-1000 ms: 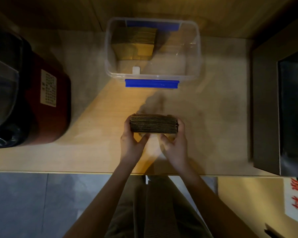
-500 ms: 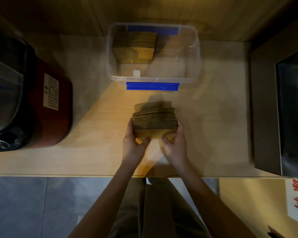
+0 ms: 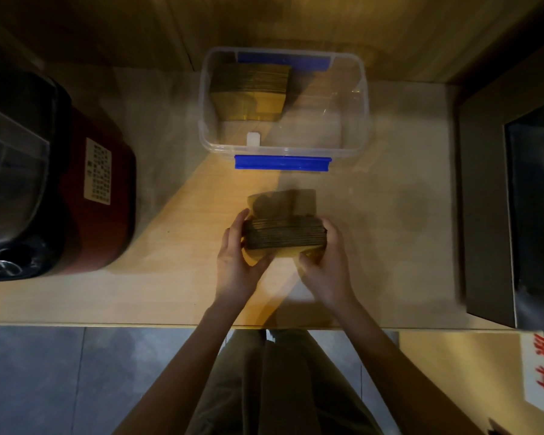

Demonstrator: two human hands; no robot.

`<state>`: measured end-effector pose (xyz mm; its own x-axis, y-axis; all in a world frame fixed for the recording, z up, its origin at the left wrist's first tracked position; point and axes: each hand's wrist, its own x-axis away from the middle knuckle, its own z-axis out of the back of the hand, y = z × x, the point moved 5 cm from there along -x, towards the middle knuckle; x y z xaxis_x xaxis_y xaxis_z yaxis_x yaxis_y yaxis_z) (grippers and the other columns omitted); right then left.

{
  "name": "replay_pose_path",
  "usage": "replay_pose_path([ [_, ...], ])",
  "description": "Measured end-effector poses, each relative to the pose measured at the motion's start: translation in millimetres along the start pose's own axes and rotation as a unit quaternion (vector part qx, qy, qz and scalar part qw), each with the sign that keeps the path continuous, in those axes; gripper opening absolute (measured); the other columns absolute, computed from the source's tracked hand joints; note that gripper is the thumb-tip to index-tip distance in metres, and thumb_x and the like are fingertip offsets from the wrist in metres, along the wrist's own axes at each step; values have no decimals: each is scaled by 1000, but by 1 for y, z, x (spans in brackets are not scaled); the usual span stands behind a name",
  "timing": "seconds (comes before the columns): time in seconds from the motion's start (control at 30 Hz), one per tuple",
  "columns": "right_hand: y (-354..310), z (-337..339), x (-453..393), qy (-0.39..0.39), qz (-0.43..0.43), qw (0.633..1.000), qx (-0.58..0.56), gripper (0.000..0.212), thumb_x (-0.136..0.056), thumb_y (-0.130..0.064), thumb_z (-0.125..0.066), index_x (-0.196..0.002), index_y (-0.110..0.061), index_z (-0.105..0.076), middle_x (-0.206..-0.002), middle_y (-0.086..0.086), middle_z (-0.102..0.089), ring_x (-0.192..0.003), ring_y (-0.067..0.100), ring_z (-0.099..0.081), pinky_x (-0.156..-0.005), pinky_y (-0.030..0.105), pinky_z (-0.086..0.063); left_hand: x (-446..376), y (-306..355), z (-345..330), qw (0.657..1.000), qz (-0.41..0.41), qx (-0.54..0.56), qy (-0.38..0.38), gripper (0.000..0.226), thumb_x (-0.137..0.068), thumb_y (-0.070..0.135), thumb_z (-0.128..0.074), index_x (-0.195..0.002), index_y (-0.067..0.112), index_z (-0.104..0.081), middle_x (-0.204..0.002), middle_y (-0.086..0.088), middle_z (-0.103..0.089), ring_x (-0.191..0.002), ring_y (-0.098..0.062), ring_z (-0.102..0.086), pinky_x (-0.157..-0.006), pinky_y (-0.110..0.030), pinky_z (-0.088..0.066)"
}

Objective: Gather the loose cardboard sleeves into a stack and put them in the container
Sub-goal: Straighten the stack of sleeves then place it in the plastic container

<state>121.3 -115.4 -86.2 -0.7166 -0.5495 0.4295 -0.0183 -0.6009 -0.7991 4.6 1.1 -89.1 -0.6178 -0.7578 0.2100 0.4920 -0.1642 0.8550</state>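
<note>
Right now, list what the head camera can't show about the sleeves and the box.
- Held stack: its count, edges too fine; its ends, covered by the left hand and right hand.
- Stack in the box: its depth, since only the top shows.
- Dark appliance: cut off by the frame's edge.

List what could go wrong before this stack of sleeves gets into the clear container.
1. The stack of sleeves is pinched only at its ends by the left hand and right hand; middle sleeves may slip out.
2. The container already holds a stack on its left, so the load could knock it over.
</note>
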Motion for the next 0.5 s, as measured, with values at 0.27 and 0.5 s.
replay_pose_path([
  [0.27, 0, 27, -2, -51, 94, 988, 115, 52, -79, 1, -60, -127, -15, -46, -128, 5, -51, -121, 18, -46, -103, 32, -41, 4, -6, 6, 996, -48, -71, -33, 58, -70, 9, -74, -121, 7, -46, -115, -16, -58, -99, -14, -52, -81, -5, -36],
  [0.5, -29, 48, -61, -16, 139, 969, 203, 34, -83, -2, -55, -115, -10, -60, -117, 14, -63, -107, 29, -57, -90, 24, -38, 4, -6, 5, 996, -51, -69, -24, 58, -70, 9, -73, -121, 6, -46, -116, -16, -59, -102, -16, -52, -83, -11, -38],
])
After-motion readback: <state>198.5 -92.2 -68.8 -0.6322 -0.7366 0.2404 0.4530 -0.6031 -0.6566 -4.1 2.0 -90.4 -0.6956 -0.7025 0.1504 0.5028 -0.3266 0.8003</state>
